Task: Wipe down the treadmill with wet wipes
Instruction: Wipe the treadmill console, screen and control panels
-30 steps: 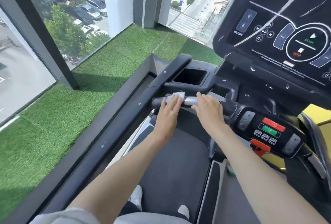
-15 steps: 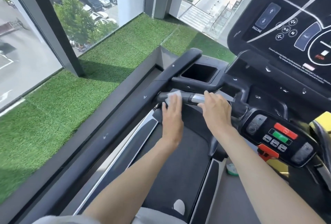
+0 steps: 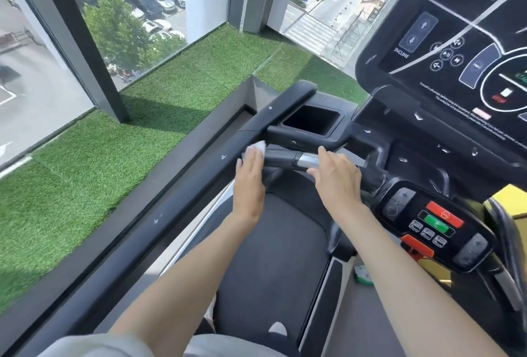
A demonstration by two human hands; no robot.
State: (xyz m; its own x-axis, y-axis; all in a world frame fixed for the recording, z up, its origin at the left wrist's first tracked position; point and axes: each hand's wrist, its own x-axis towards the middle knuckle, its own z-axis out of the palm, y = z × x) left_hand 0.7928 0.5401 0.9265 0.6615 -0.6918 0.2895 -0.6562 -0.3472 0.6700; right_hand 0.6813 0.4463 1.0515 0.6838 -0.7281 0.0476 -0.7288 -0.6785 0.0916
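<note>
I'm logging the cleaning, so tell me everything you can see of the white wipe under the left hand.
The white wet wipe looks like thin soft cloth, crumpled. Only a bunched edge shows beyond the fingertips of the left hand, whose straight fingers press it against the black treadmill side rail, where the black crossbar handle joins. The rest is hidden.

wet wipe (image 3: 260, 146) mostly hidden under left hand (image 3: 248, 185), handlebar (image 3: 281, 157) partly covered by right hand (image 3: 336, 180), console (image 3: 456, 43) cropped at right
</note>
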